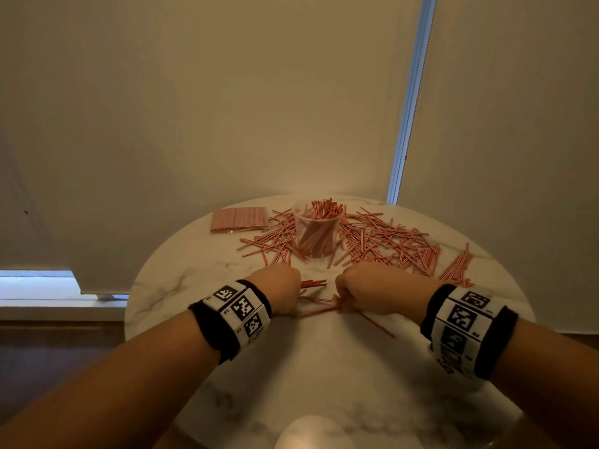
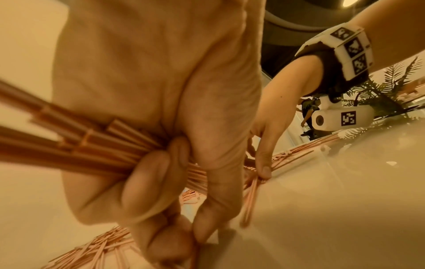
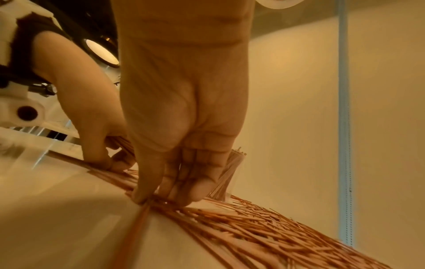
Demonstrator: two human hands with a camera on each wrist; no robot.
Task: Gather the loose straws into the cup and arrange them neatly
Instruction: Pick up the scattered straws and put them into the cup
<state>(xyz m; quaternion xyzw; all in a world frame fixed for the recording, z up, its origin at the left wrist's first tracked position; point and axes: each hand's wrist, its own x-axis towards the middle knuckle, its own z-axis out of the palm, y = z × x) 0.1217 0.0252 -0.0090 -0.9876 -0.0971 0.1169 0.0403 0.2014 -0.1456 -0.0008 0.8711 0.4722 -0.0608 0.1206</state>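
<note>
A clear plastic cup [image 1: 317,235] stands at the back of the round marble table [image 1: 324,367], partly filled with upright pink straws [image 1: 325,209]. Loose pink straws [image 1: 385,244] lie scattered around it, mostly to the right. My left hand [image 1: 280,288] grips a bundle of straws [image 2: 80,149] in its curled fingers. My right hand [image 1: 372,291] pinches a few straws [image 3: 138,218] against the tabletop, a little in front of the cup. The two hands sit close together near the table's middle.
A flat pack of pink straws [image 1: 239,219] lies at the back left of the table. Pale roller blinds [image 1: 227,92] hang right behind the table. The table's near half [image 1: 324,384] holds one stray straw [image 1: 377,325].
</note>
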